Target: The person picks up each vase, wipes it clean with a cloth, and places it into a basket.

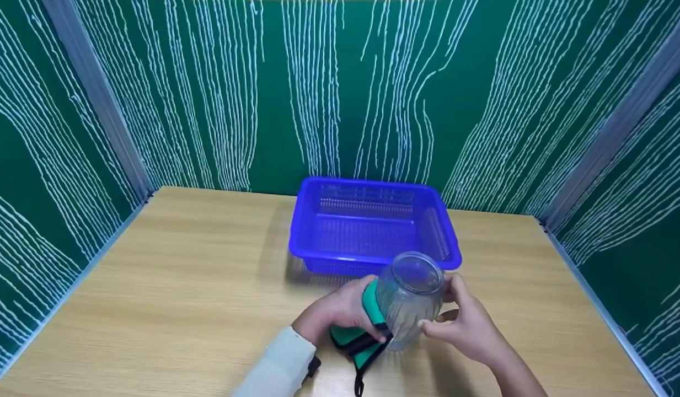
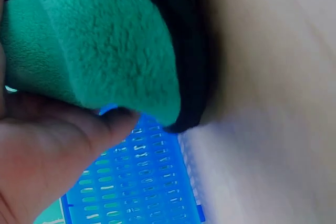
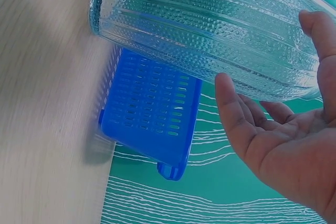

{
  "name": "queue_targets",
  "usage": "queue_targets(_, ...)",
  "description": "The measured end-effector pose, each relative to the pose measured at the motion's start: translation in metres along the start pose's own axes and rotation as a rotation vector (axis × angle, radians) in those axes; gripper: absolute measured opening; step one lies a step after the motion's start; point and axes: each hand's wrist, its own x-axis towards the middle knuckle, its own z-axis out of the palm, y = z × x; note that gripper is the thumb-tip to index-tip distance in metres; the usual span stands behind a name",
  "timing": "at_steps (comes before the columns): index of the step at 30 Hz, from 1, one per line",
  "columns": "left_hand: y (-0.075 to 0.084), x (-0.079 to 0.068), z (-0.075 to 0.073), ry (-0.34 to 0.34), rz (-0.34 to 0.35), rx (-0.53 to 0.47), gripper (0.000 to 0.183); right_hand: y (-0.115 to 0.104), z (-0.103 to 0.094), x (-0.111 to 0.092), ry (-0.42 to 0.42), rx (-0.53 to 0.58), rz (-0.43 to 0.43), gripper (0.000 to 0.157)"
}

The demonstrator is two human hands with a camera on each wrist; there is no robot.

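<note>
A clear glass jar (image 1: 410, 300) with a ribbed, textured wall is held up in front of the basket, its round end facing up. My left hand (image 1: 348, 306) grips a green cloth (image 1: 377, 303) with black trim and presses it to the jar's left side. The plush face of the cloth (image 2: 115, 45) fills much of the left wrist view. On the jar's right side, my right hand (image 1: 469, 322) holds it between thumb and fingers. Fingertips (image 3: 226, 85) touch the textured glass (image 3: 199, 35) in the right wrist view. The left fingers behind the cloth are hidden.
Just behind the jar stands a blue plastic basket (image 1: 304, 242) with slotted walls, near the back of the wooden table (image 1: 180, 286). Green panels (image 1: 273, 110) with white wavy lines enclose the table at the back and sides.
</note>
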Motion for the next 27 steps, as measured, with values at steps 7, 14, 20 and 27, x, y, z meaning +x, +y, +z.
queue_targets(7,-0.002,0.001,0.003,0.005,-0.013,0.041,0.086,-0.020,-0.002,-0.005,-0.009,0.043,0.005,0.067)
queue_targets(14,-0.002,0.000,0.005,0.030,-0.011,0.083,0.087,-0.022,-0.003,-0.006,-0.028,0.036,0.008,0.067)
queue_targets(20,-0.005,0.001,0.006,0.027,-0.012,0.089,0.088,-0.003,-0.002,-0.002,-0.034,0.026,0.007,0.071)
queue_targets(27,-0.008,0.002,0.007,0.007,-0.001,0.109,0.090,0.001,-0.002,0.000,-0.033,0.001,-0.011,0.072)
